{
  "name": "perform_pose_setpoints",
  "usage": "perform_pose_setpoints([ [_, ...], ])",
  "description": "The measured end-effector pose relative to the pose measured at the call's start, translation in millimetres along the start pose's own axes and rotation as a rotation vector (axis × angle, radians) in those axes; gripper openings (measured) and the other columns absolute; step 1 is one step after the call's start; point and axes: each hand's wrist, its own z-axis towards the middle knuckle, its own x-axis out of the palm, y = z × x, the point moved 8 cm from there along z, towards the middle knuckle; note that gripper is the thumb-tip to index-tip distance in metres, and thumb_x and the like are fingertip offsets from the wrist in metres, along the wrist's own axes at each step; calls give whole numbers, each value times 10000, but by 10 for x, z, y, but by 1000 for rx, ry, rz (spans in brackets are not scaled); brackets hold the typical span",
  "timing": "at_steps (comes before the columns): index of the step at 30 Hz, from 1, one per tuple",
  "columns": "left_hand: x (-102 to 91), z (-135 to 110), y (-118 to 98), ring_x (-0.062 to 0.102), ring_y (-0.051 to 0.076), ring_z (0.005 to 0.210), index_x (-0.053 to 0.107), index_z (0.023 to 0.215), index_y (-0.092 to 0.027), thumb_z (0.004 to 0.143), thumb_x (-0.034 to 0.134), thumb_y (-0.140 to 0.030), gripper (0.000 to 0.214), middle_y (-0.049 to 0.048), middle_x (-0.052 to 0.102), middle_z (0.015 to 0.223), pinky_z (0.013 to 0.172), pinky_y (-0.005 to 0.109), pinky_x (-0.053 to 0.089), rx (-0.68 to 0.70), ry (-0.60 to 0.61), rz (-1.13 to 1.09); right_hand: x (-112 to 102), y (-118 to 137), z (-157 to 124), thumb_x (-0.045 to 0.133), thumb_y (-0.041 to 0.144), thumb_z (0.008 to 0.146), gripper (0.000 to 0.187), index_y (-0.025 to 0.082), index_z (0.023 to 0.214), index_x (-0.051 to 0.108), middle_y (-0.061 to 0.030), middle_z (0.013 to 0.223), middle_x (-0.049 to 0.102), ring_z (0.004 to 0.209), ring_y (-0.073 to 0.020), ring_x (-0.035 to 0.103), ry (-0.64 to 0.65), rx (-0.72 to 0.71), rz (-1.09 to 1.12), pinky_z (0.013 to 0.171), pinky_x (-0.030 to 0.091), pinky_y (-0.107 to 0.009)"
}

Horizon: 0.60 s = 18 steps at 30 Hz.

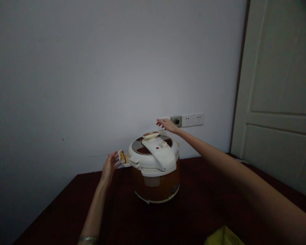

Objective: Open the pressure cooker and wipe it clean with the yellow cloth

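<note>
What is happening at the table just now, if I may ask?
The person's left hand is at the side handle of a cooker, which stands on a dark red table with its lid on. The right hand is raised near the lid's far side, by the wall sockets; whether either hand grips anything is hard to tell.

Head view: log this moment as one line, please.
left hand: open at side handle, contact unclear | right hand: raised near wall sockets, grip unclear | cooker: upright on table, lid on
</note>
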Motion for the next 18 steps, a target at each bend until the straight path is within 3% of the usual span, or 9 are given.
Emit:
perform_pose_setpoints([
  [3,-81,-17,88,642,160,628,599,1000,-158,794,564,-410,328,73,675,827,548,284,527,-166,-27,60,-256,-366,-187,345,394,926,445,91,925,671,-108,892,659,712,-153,571,-67,111,-62,610,411,-231],
  [7,-16,-90,186,521,114,384,527,967,-192,844,458,-478,319,2,614,617,373,222,422,-340,57,45,-378,-793,-536,448,325,881,304,108,862,660,-119,883,655,757,-179,578,-100,246,-121,623,404,-240],
  [14,365,-163,204,342,70,258,506,902,-219,758,423,-668,478,-52,558,543,270,183,256,-305,232,22,-25,-1284,-997,378,420,904,359,141,1026,568,-119,811,644,499,-126,538,17,537,5,488,410,-247],
  [18,438,-201,175,291,55,248,516,863,-211,733,443,-672,485,-71,513,509,270,181,220,-289,189,24,222,-1328,-1073,304,519,903,435,176,988,555,-105,803,641,527,-130,545,82,557,139,504,436,-264],
])
